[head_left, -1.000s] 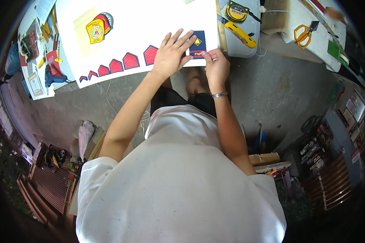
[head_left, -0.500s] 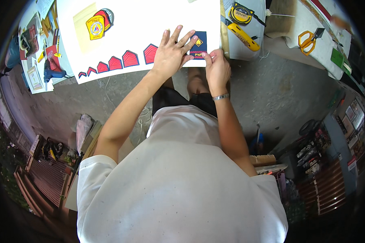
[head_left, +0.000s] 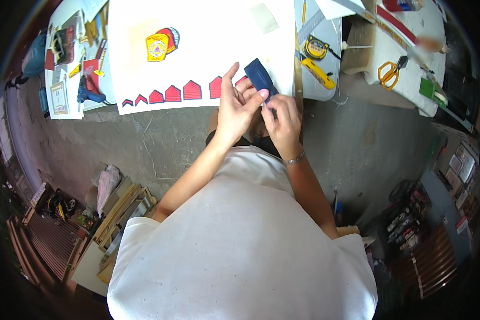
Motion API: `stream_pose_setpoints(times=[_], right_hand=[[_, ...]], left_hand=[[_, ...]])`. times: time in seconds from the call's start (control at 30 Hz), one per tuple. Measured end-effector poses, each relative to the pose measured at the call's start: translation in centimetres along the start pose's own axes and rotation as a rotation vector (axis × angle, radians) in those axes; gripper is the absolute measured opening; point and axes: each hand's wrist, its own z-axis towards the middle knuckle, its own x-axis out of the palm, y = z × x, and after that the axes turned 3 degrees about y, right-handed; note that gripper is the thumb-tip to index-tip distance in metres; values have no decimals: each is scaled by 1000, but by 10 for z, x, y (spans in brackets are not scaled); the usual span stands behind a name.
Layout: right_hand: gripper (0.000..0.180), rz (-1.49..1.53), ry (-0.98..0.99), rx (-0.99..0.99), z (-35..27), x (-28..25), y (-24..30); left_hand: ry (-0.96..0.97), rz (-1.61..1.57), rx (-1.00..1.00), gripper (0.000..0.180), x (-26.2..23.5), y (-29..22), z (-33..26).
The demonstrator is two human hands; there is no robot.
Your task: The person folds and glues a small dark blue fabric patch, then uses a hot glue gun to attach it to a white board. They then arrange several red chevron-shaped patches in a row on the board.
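Observation:
Both hands hold a small dark blue patch (head_left: pixel 260 78) lifted off the white board (head_left: pixel 197 32). My left hand (head_left: pixel 239 104) has its fingers spread, the fingertips against the patch. My right hand (head_left: pixel 282 118) pinches the patch's lower edge; a bracelet sits on that wrist. Along the board's near edge lies a row of several red house-shaped patches (head_left: pixel 173 94). A yellow and red emblem patch (head_left: pixel 161 44) lies further up the board.
A yellow tape measure (head_left: pixel 316 47) and a yellow utility knife (head_left: pixel 320 73) lie right of the board. Orange-handled scissors (head_left: pixel 389 69) rest on a white table at the right. A blue glue gun (head_left: pixel 88 95) lies at the left. Concrete floor (head_left: pixel 154 144) below.
The blue patch lay flat on the board under my left hand; now both hands have lifted it off the board and hold it tilted. The view has also moved closer.

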Motion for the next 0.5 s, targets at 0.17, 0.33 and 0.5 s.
stream_pose_setpoints(times=[0.17, 0.33, 0.5], right_hand=[[21, 48, 1, -81, 27, -18, 53], [33, 8, 196, -253, 57, -35, 85], [33, -24, 294, -374, 75, -33, 115]], left_hand=[[41, -132, -146, 21, -27, -64, -20], [143, -178, -79, 15, -49, -112, -44], [37, -73, -52, 22, -59, -139, -61]])
